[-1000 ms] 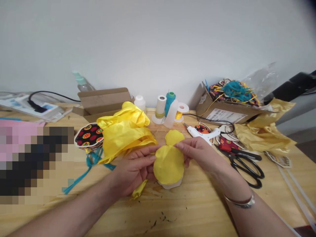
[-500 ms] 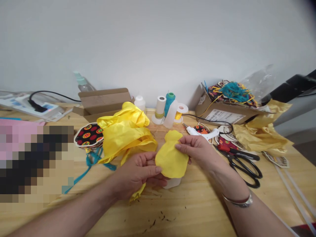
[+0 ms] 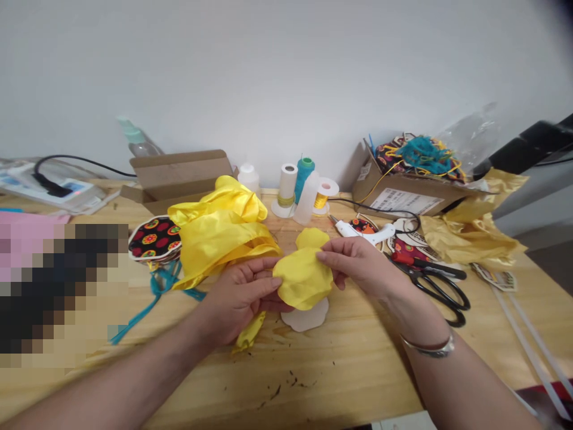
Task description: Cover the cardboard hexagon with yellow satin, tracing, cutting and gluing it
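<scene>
Between my two hands is a yellow fabric piece (image 3: 305, 278), rounded and a little wavy at its edge. My left hand (image 3: 244, 292) pinches its left side between thumb and fingers. On its upper right edge, my right hand (image 3: 351, 263) pinches it the same way. Just behind it a smaller yellow rounded piece (image 3: 312, 238) shows; whether the two are joined I cannot tell. Below lies a white scalloped piece (image 3: 308, 316) on the table, partly covered by the fabric. Shiny yellow satin cloth (image 3: 224, 233) lies heaped beside my left hand.
A white glue gun (image 3: 364, 232) and black-handled scissors (image 3: 441, 292) lie right of my hands. Thread spools (image 3: 287, 185) and a squeeze bottle (image 3: 307, 200) stand behind. Cardboard boxes (image 3: 179, 176) (image 3: 403, 200) stand at the back. Patterned pieces (image 3: 154, 237) are stacked at left.
The yellow fabric piece has tilted in my hands and come slightly up and left. More of the white scalloped piece shows below it. The whole view has shifted a little.
</scene>
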A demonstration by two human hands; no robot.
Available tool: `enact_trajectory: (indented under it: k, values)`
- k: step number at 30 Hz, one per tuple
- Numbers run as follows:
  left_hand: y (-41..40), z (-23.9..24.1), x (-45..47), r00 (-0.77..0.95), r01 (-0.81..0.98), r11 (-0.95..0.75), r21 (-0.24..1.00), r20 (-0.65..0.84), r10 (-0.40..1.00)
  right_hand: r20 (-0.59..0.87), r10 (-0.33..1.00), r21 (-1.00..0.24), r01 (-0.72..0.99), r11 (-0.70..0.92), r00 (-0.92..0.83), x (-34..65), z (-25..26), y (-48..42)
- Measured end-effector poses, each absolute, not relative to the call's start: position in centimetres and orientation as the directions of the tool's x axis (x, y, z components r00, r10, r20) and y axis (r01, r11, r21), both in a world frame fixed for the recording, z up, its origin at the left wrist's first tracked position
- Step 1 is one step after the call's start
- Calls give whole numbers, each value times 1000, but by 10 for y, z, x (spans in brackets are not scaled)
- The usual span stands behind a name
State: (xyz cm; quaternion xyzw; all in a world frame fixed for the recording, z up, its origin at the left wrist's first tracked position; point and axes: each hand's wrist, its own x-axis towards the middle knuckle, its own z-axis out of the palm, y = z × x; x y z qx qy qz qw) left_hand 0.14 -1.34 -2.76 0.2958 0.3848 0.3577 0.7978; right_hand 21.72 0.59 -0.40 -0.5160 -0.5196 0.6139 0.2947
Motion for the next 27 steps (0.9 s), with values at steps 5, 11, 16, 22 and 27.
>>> enact_trajectory:
  k: [5, 11, 16, 22, 27]
  values:
    - [-12, -30, 0, 441, -350, 570, 743, -407, 800, -353, 895, -935, 139, -327, -273, 216, -2, 6]
    - [-11, -30, 1, 456, -400, 554, 730, -366, 811, -382, 895, -924, 109, -366, -230, 214, -3, 6]
    - [-13, -32, 3, 413, -336, 495, 801, -347, 842, -407, 891, -913, 67, -402, -200, 210, -5, 7]
    - [-15, -30, 2, 338, -295, 404, 866, -301, 892, -401, 892, -907, 230, -354, -207, 213, 9, 6]
    - [-20, -21, 4, 261, -243, 267, 933, -202, 944, -418, 887, -886, 300, -352, -194, 222, 6, -2]
